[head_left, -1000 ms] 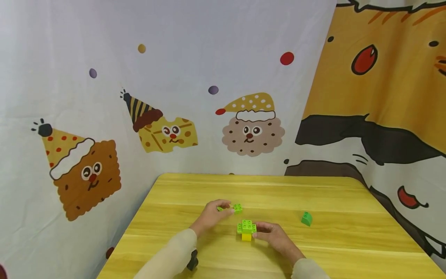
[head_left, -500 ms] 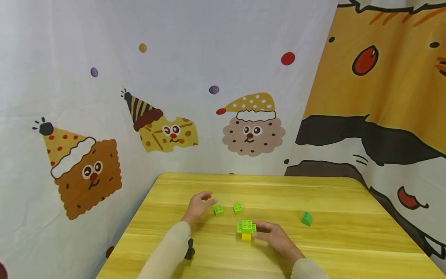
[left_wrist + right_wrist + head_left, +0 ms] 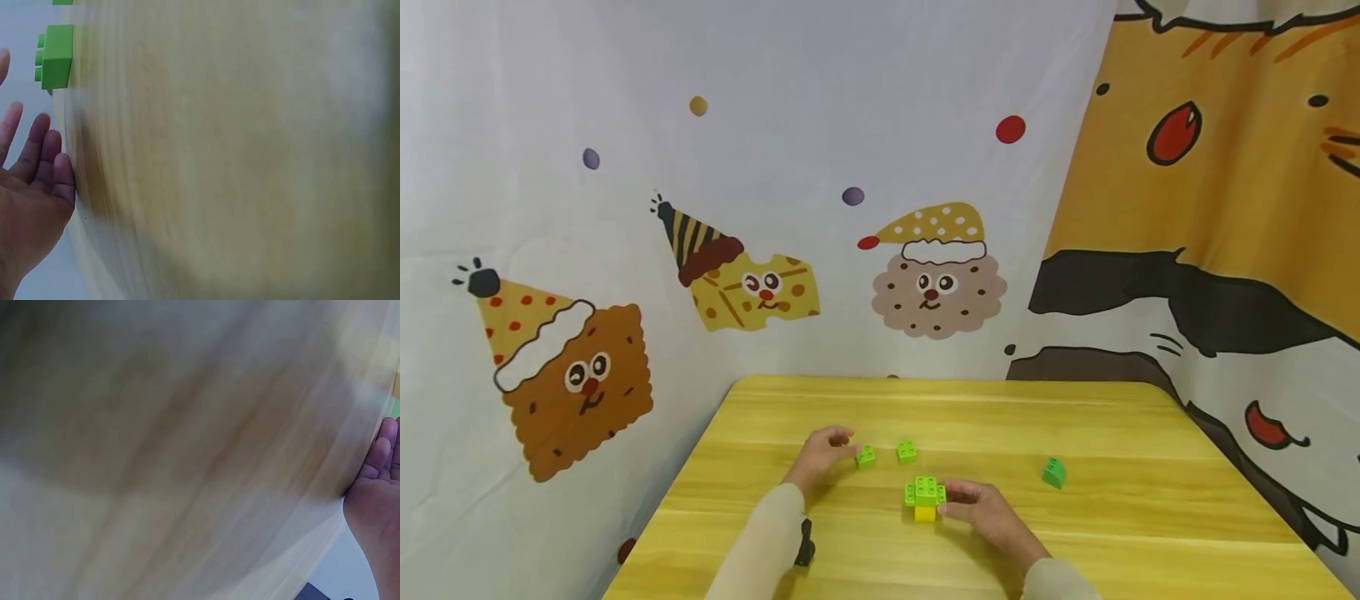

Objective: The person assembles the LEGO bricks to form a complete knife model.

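In the head view a small stack of toy building bricks [image 3: 926, 493], light green above a yellow brick [image 3: 925, 514], stands near the table's middle. My right hand [image 3: 988, 512] pinches its right side between thumb and fingers. Farther back and left lies a light green studded brick [image 3: 866, 457]. Beside its left edge is my left hand [image 3: 822, 457], fingers loosely bent and holding nothing. The left wrist view shows that green brick [image 3: 57, 57] apart from the fingers of the left hand [image 3: 37, 187]. Only part of the right hand [image 3: 378, 487] enters the right wrist view.
A second light green brick [image 3: 906, 452] lies right of the first. Toward the right is a darker green brick with a curved side [image 3: 1054, 473]. The wooden table [image 3: 1150, 533] backs onto a printed cloth [image 3: 775, 125].
My left hand was over the left green brick, drew back left off it, then came slightly nearer. The right hand keeps its hold on the stack. The head view has shifted slightly.
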Demonstrator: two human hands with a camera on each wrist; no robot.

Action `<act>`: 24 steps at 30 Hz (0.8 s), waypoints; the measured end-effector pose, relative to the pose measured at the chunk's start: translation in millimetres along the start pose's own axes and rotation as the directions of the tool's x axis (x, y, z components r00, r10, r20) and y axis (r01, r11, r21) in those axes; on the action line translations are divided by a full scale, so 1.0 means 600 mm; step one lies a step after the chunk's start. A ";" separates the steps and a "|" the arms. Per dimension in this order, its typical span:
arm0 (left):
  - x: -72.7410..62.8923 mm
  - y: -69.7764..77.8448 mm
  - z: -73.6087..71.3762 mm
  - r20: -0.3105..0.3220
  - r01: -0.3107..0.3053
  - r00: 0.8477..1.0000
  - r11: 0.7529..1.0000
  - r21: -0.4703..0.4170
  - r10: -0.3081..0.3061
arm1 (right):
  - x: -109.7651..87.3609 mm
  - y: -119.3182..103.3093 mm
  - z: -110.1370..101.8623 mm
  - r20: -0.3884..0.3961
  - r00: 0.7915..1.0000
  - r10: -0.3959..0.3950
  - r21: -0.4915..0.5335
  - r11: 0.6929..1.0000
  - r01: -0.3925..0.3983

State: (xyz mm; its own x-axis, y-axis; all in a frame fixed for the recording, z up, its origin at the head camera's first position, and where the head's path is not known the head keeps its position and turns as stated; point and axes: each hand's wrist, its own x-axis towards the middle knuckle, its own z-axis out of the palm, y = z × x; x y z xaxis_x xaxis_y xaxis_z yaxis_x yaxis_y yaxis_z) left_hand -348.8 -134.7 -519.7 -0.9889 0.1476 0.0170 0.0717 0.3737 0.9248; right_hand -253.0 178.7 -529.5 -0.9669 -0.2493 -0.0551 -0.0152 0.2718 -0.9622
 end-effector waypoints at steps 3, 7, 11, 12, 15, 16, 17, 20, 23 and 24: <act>-0.003 -0.001 -0.001 0.034 -0.003 0.999 1.000 0.012 0.003 | 0.000 -0.003 0.002 0.001 1.000 -0.005 0.003 1.000 0.005; -0.005 -0.002 -0.002 0.048 0.003 0.999 0.999 0.035 -0.005 | 0.002 -0.002 0.003 0.005 1.000 -0.004 0.010 1.000 0.004; -0.003 -0.003 0.002 0.056 0.001 0.998 0.998 0.059 -0.005 | 0.004 0.001 0.002 0.006 1.000 -0.010 0.013 1.000 0.010; -0.003 -0.004 0.003 0.058 0.005 0.998 0.998 0.065 -0.008 | 0.003 0.001 0.002 0.005 1.000 -0.012 0.015 1.000 0.012; -0.001 -0.006 0.008 0.060 0.014 0.998 0.996 0.088 -0.019 | 0.003 0.000 0.001 0.004 1.000 -0.018 0.019 1.000 0.018; -0.001 -0.007 0.009 0.059 0.023 0.998 0.996 0.091 -0.028 | 0.003 0.000 0.001 0.005 1.000 -0.019 0.020 1.000 0.019; -0.001 -0.007 0.010 0.058 0.018 0.998 0.995 0.096 -0.024 | 0.002 -0.001 0.001 0.006 1.000 -0.019 0.021 1.000 0.019; -0.003 -0.005 0.011 0.056 0.010 0.998 0.994 0.112 -0.016 | 0.001 -0.002 0.001 0.011 1.000 -0.017 0.028 0.999 0.017; -0.005 -0.003 0.012 0.059 -0.002 0.998 0.992 0.122 -0.005 | 0.000 -0.003 0.001 0.016 1.000 -0.011 0.033 0.999 0.011; -0.005 -0.002 0.012 0.059 -0.002 0.998 0.993 0.122 -0.005 | 0.000 -0.003 0.000 0.015 1.000 -0.011 0.031 0.999 0.010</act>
State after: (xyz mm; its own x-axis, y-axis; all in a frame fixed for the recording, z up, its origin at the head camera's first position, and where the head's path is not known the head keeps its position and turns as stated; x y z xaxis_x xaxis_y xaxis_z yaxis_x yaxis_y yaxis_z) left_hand -344.8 -128.8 -523.7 -0.9799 0.1992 -0.0104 0.0888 0.4824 0.8714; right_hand -252.9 177.9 -527.6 -0.9627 -0.2663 -0.0489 -0.0171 0.2401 -0.9706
